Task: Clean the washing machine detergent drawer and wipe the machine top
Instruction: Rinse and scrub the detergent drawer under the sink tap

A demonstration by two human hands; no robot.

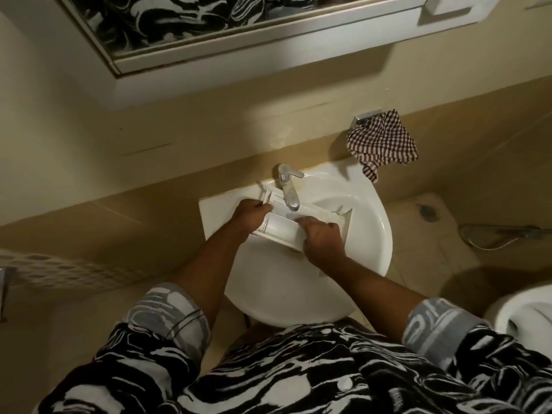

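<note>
Below, white sink (373,234) on beige wall (179,130), checked cloth (382,141) beside. Gripping detergent drawer (277,227) under tap (289,192): left hand (248,218), right hand (322,239), fingers (305,228) curled.

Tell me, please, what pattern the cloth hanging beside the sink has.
The cloth is dark-and-white checked; head view.

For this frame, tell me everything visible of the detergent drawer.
The detergent drawer is a long white tray, plastic by its look, with open compartments facing up. It is held slanted over the basin of the sink, just under the spout of the faucet. The left hand grips its left end. The right hand, fingers curled, holds its near wall. Whether water runs onto it cannot be told.
</note>
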